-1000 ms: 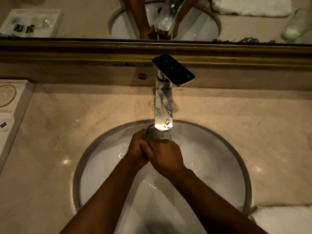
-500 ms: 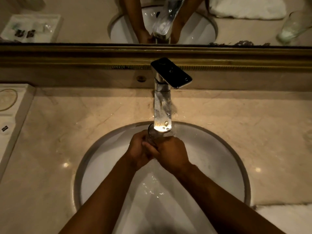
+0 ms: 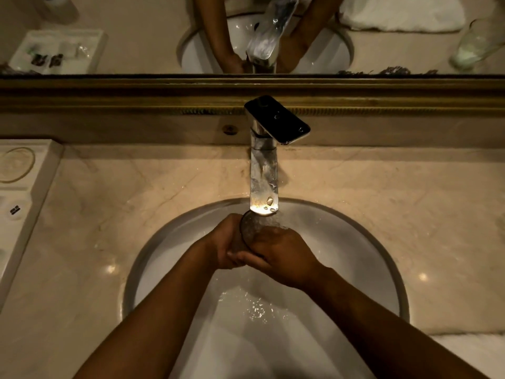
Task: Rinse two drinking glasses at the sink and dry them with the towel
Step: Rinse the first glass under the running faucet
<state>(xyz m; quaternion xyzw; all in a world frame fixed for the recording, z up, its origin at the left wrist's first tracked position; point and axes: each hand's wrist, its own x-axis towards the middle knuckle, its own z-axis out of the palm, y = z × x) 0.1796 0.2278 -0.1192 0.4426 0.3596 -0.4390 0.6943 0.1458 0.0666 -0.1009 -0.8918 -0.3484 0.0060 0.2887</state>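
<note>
Drinking glass [image 3: 252, 224]: one shows directly, held over the white sink basin [image 3: 355, 242] right under the chrome faucet [image 3: 263, 184], its round rim tipped toward the spout and water running over it. A second glass [image 3: 476, 41] shows only as a reflection in the mirror, at the upper right. The left hand [image 3: 225, 246] has its fingers curled round the near left side of the glass. The right hand [image 3: 284, 254] lies over it from the right, fingers bent across the wet glass and overlapping the left fingers below it. Water splashes into the basin beneath the fingers. One white towel [image 3: 470, 354] lies on the marble counter [image 3: 410, 214], well to the right of the fingers and nearer the person. One white tray [image 3: 24, 192] sits far left of them.
</note>
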